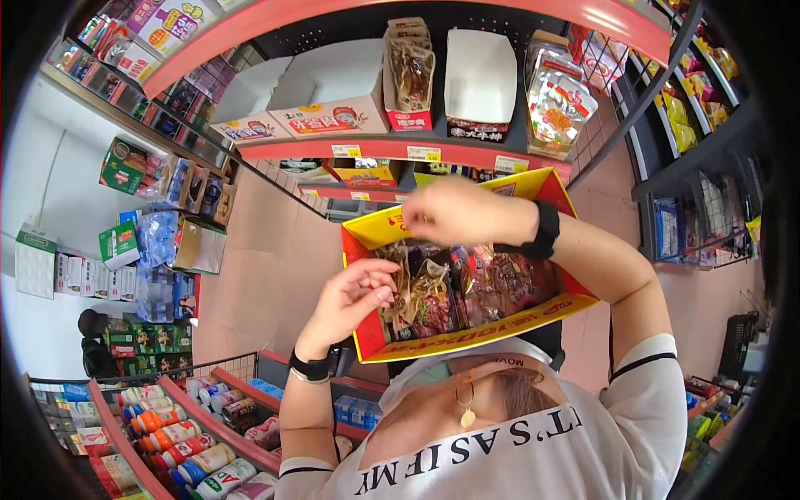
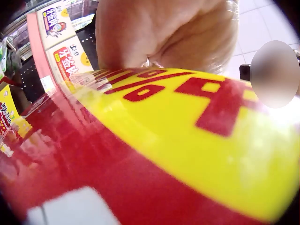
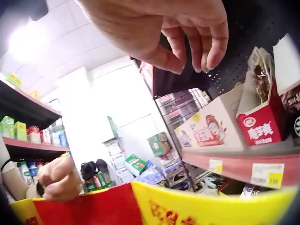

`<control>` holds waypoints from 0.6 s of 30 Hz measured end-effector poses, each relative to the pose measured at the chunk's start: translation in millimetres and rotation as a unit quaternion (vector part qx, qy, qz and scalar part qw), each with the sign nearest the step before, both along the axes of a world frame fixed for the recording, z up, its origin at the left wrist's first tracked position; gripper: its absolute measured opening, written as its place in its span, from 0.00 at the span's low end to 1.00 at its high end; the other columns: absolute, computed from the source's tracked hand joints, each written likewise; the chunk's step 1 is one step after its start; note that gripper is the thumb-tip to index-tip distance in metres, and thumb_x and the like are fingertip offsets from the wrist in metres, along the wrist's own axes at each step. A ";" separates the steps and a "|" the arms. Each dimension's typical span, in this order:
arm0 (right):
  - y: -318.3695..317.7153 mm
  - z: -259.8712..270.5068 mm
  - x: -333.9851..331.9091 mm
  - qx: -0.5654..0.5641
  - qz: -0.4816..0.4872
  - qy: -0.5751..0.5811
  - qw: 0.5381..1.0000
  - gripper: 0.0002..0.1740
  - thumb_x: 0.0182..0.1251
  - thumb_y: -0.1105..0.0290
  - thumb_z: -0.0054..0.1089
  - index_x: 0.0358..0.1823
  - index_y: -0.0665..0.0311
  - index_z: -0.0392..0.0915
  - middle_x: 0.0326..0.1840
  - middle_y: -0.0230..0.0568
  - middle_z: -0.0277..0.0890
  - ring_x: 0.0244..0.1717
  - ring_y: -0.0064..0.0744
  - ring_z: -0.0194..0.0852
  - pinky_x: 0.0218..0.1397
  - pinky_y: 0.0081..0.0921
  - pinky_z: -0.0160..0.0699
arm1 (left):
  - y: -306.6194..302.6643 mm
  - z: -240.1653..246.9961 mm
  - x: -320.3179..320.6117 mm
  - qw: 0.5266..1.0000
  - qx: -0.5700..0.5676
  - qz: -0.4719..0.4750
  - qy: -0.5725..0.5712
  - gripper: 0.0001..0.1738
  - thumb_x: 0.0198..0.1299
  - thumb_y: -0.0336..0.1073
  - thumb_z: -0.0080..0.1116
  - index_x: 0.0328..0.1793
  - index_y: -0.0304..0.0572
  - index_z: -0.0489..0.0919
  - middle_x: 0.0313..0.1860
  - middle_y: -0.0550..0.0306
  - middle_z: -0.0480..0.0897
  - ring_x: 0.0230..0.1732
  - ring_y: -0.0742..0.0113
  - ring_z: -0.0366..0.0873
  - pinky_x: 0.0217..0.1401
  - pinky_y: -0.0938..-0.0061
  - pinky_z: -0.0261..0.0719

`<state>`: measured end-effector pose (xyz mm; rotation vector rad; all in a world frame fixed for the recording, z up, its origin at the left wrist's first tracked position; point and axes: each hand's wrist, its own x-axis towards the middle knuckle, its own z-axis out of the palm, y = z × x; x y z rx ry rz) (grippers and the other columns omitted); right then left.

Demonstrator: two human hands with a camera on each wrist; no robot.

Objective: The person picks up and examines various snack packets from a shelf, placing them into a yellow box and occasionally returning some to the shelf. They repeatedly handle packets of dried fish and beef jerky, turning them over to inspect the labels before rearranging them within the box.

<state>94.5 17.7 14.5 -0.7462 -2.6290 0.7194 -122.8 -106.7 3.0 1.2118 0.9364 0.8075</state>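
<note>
A yellow and red display box [image 1: 487,325] filled with shiny snack packets [image 1: 433,300] sits against the person's front. At the box's left rim is the left hand [image 1: 350,300], its fingers loosely curled beside a packet. A bit of shiny wrapper shows below that hand [image 2: 164,33] in the left wrist view; I cannot tell whether the fingers pinch it. Above the far side of the box hangs the right hand [image 1: 475,217], slightly blurred. In the right wrist view, the right hand's fingers [image 3: 218,44] droop loosely with nothing between them.
Ahead runs a red-edged shelf [image 1: 367,146] with an open white carton [image 1: 481,79], a pink-printed carton [image 1: 333,96], a red carton of brown packets [image 1: 410,79] and silver pouches [image 1: 558,108]. Bottles [image 1: 171,429] stand at lower left; a wire rack [image 1: 700,225] is at right.
</note>
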 end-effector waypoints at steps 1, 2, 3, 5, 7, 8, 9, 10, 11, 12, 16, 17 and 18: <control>-9.9 -5.2 0.9 -0.074 0.063 -0.066 0.993 0.07 0.53 0.67 0.57 0.30 0.61 0.78 0.27 0.44 0.77 0.32 0.45 0.77 0.36 0.39 0.74 | -0.2 -0.4 1.0 1.000 -0.005 0.000 0.001 0.17 0.62 0.25 0.53 0.57 0.38 0.72 0.40 0.61 0.76 0.41 0.77 0.74 0.45 0.81 0.75; -19.6 -10.5 2.3 -0.081 0.113 -0.093 0.986 0.07 0.52 0.66 0.58 0.29 0.62 0.79 0.24 0.45 0.77 0.30 0.47 0.77 0.36 0.39 0.74 | 0.0 -0.4 1.9 1.000 0.001 0.006 0.007 0.16 0.62 0.26 0.53 0.57 0.37 0.71 0.40 0.59 0.77 0.40 0.76 0.75 0.44 0.80 0.75; -25.9 -21.6 2.3 -0.079 0.155 -0.132 0.976 0.09 0.51 0.67 0.60 0.33 0.62 0.79 0.29 0.46 0.77 0.34 0.47 0.77 0.39 0.38 0.74 | 0.1 -0.3 2.9 1.000 0.008 0.012 0.014 0.16 0.62 0.26 0.53 0.57 0.36 0.71 0.39 0.58 0.77 0.39 0.74 0.75 0.43 0.80 0.75; -37.1 -54.0 2.8 -0.077 0.197 -0.171 0.962 0.11 0.51 0.67 0.61 0.36 0.62 0.78 0.33 0.47 0.78 0.38 0.46 0.77 0.41 0.38 0.74 | -0.7 -0.6 4.5 1.000 0.003 0.016 0.012 0.16 0.62 0.26 0.53 0.56 0.35 0.71 0.39 0.58 0.77 0.39 0.74 0.75 0.43 0.80 0.75; -49.1 -87.4 4.4 0.018 0.160 -0.126 0.979 0.19 0.45 0.70 0.63 0.43 0.62 0.75 0.43 0.50 0.75 0.48 0.49 0.73 0.46 0.39 0.74 | -1.4 0.0 5.3 1.000 -0.003 0.020 0.013 0.16 0.62 0.26 0.53 0.56 0.35 0.71 0.39 0.58 0.77 0.39 0.74 0.75 0.43 0.80 0.75; -52.3 -95.7 2.0 0.017 0.160 -0.124 0.979 0.19 0.45 0.70 0.63 0.43 0.62 0.75 0.43 0.50 0.75 0.48 0.49 0.73 0.46 0.39 0.74 | -2.0 0.5 6.2 1.000 0.002 0.021 0.019 0.16 0.62 0.26 0.53 0.56 0.35 0.71 0.39 0.58 0.77 0.39 0.74 0.75 0.43 0.80 0.75; -54.7 -102.8 0.4 0.017 0.151 -0.095 0.984 0.24 0.45 0.70 0.63 0.48 0.61 0.72 0.47 0.50 0.72 0.50 0.49 0.71 0.47 0.39 0.73 | -2.3 0.9 6.8 0.999 0.007 0.021 0.025 0.16 0.62 0.26 0.53 0.56 0.35 0.71 0.38 0.58 0.77 0.39 0.74 0.75 0.43 0.80 0.75; -57.1 -109.1 -0.3 0.018 0.143 -0.066 0.987 0.29 0.46 0.69 0.64 0.53 0.60 0.69 0.51 0.51 0.69 0.53 0.49 0.69 0.49 0.40 0.73 | -2.0 0.8 6.9 0.999 0.008 0.021 0.025 0.16 0.62 0.26 0.53 0.56 0.35 0.71 0.38 0.58 0.77 0.39 0.74 0.75 0.43 0.80 0.75; -60.5 -111.6 -2.3 0.018 0.143 -0.067 0.987 0.29 0.46 0.69 0.64 0.53 0.60 0.69 0.51 0.51 0.69 0.53 0.49 0.69 0.49 0.40 0.73 | -1.6 0.5 6.7 0.999 0.008 0.022 0.023 0.16 0.62 0.26 0.53 0.56 0.35 0.71 0.38 0.58 0.77 0.39 0.74 0.75 0.43 0.80 0.75; -63.8 -113.7 -5.7 0.059 0.115 -0.031 0.991 0.30 0.47 0.69 0.63 0.55 0.60 0.68 0.50 0.50 0.69 0.52 0.48 0.70 0.49 0.40 0.72 | -1.1 -0.1 6.8 0.999 0.008 0.023 0.021 0.16 0.62 0.26 0.53 0.56 0.35 0.71 0.38 0.58 0.77 0.39 0.74 0.75 0.43 0.80 0.75; -67.8 -119.5 -11.0 0.087 0.118 -0.072 0.987 0.27 0.49 0.67 0.62 0.55 0.58 0.69 0.49 0.49 0.68 0.49 0.44 0.70 0.50 0.41 0.71 | -0.5 -1.1 6.5 0.999 0.012 0.026 0.017 0.16 0.62 0.26 0.53 0.56 0.35 0.71 0.38 0.58 0.77 0.39 0.74 0.75 0.43 0.79 0.75; -67.7 -119.2 -11.5 0.087 0.119 -0.071 0.987 0.27 0.49 0.67 0.62 0.55 0.58 0.69 0.49 0.49 0.68 0.49 0.44 0.70 0.50 0.41 0.71 | -0.6 -0.6 6.0 1.000 0.008 0.021 0.014 0.16 0.62 0.25 0.53 0.56 0.35 0.72 0.39 0.58 0.77 0.39 0.75 0.75 0.44 0.80 0.76; -67.5 -118.6 -11.6 0.070 0.119 -0.071 0.988 0.22 0.51 0.67 0.60 0.50 0.57 0.73 0.48 0.47 0.70 0.48 0.43 0.71 0.49 0.40 0.70 | -0.5 -0.1 5.7 1.000 0.005 0.017 0.012 0.16 0.61 0.24 0.53 0.56 0.36 0.72 0.40 0.59 0.76 0.40 0.75 0.75 0.45 0.80 0.76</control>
